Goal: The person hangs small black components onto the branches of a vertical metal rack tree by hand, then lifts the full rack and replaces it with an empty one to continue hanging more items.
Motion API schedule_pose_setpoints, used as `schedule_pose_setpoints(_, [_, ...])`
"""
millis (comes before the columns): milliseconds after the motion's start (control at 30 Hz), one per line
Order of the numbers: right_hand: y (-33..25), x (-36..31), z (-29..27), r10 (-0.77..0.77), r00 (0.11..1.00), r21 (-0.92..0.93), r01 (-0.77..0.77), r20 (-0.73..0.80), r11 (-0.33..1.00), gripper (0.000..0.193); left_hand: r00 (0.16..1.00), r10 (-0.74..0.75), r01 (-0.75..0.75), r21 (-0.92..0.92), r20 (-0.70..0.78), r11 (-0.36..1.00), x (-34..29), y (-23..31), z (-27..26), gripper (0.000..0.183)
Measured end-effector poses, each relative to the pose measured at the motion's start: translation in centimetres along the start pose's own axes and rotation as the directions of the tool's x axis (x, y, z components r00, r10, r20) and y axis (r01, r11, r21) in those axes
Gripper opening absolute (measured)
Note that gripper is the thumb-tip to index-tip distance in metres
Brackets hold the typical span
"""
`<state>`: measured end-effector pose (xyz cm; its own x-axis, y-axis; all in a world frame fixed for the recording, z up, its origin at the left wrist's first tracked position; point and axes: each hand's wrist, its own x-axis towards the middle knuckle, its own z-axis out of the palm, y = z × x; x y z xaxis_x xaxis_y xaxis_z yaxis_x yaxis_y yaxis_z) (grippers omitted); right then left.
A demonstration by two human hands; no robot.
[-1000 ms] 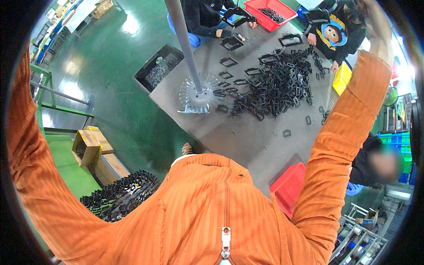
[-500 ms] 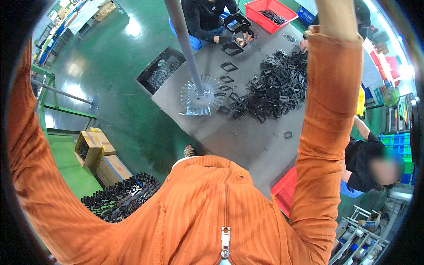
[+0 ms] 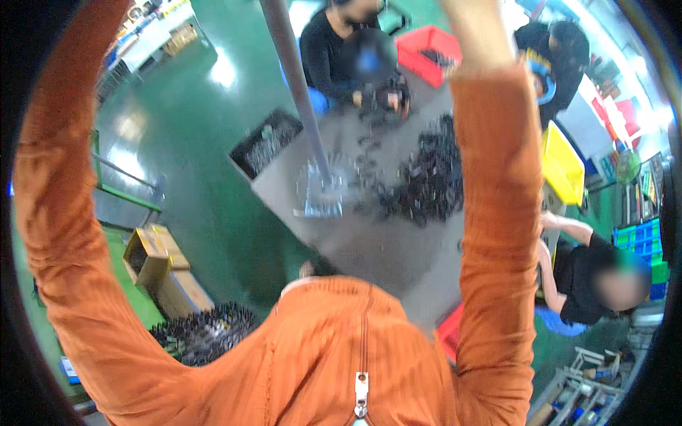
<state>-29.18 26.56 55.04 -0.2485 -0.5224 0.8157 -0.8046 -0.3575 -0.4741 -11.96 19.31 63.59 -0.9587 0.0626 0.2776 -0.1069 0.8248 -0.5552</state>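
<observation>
Both my arms, in orange sleeves, reach up past the top of the view. My left sleeve [image 3: 60,177] runs along the left side, and its hand is out of sight. My right sleeve [image 3: 497,199] crosses over the grey table [image 3: 355,248]; a bare wrist [image 3: 479,32] shows above its cuff, but the hand lies beyond the edge. Beneath that arm is a heap of small black frame-shaped parts [image 3: 430,177], partly hidden. Left of the heap stands a grey pole [image 3: 295,78] with a slotted metal plate [image 3: 320,192] around its foot. What my hands hold cannot be seen.
Across the table a person in black [image 3: 327,50] handles black parts near a red bin [image 3: 426,53]. Another person [image 3: 604,273] is at the right, by a yellow bin [image 3: 563,167]. A black crate [image 3: 266,142] adjoins the table; cardboard boxes [image 3: 160,248] stand left.
The whole view has shifted and blurred, with the table lower in it. My left arm has come inward and my right arm leftward. The yellow bin shows more fully.
</observation>
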Motion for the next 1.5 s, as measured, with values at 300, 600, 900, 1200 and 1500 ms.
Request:
schedule_pose_setpoints(300, [5.6,-1.4,-3.6,0.144,0.969,0.536,-0.232,0.201,0.812,0.028,0.990,-0.087,0.077,-0.099,-0.107,0.992,-0.7,-1.4,2.2,0.047])
schedule_pose_setpoints(600, [15.3,-5.5,-23.4,0.541,0.839,-0.785,-0.299,0.054,0.543,0.044,0.988,-0.146,0.139,-0.111,-0.056,0.984,-2.3,-0.5,0.5,0.045])
schedule_pose_setpoints(900, [9.9,-4.5,-3.3,0.082,0.865,0.033,-0.113,0.495,0.993,0.064,0.997,-0.002,-0.014,-0.197,-0.078,0.980,-2.2,0.8,-0.8,0.020])
schedule_pose_setpoints(1200, [1.6,-1.4,14.9,0.225,0.886,0.651,-0.453,0.406,0.610,0.034,0.871,-0.302,0.293,-0.085,-0.388,0.952,-0.5,3.2,2.8,0.037])
schedule_pose_setpoints(1500, [-3.0,8.0,25.1,0.214,0.902,0.659,-0.422,0.376,0.623,0.033,0.719,-0.018,-0.315,-0.350,-0.694,0.882,-16.5,10.3,12.6,0.031])
